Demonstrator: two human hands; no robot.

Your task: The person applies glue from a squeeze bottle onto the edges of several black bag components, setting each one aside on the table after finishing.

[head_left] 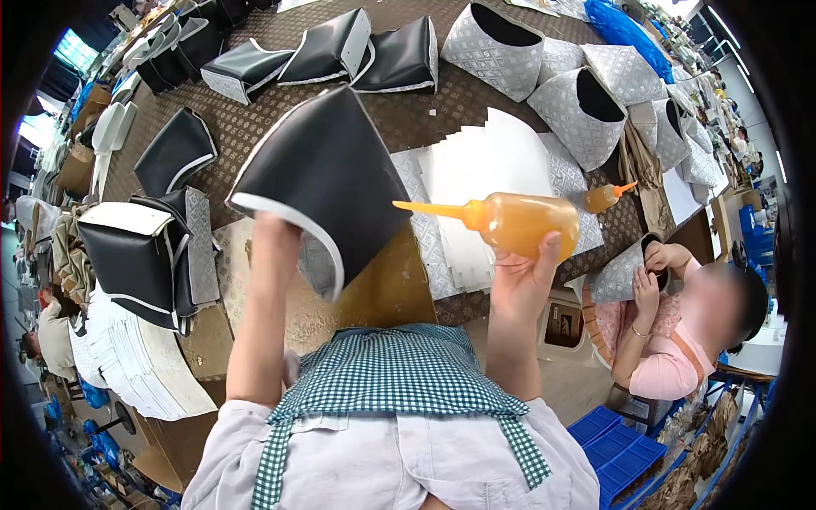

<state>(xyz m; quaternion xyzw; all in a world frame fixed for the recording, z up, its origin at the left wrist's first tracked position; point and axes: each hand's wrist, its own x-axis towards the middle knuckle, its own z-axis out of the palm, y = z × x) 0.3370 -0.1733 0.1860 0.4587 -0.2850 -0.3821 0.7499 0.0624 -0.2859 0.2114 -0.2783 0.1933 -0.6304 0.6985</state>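
A worker's right hand point(523, 285) is wrapped around the base of an amber squeeze bottle point(518, 223), thumb pressed on its side, the long orange nozzle pointing left toward a black bag panel point(327, 174) raised above the near edge of the worktable point(425, 110). The left hand point(274, 236) grips that panel at its lower white-trimmed edge, fingers hidden behind it. The bottle looks light and soft-walled, likely to yield under a squeeze and possibly tacky with glue; its fat body is the sure place to hold it. The panel appears thin, light and flexible, curling at the rim, so it is best pinched along the piped edge, clear of the face. Just beyond the panel, a fan of white paper sheets point(484, 170) lies on the table's middle, with a second small orange-tipped bottle point(605, 197) toward the right edge. More black panels point(331, 55) line the far edge, silver patterned bag shells point(497, 42) crowd the far right corner, and a stack of black-and-white pieces point(140, 255) sits at the left edge, hemming in the working space. At the right, another person point(680, 331) in pink handles a silver piece point(619, 274) with both hands.
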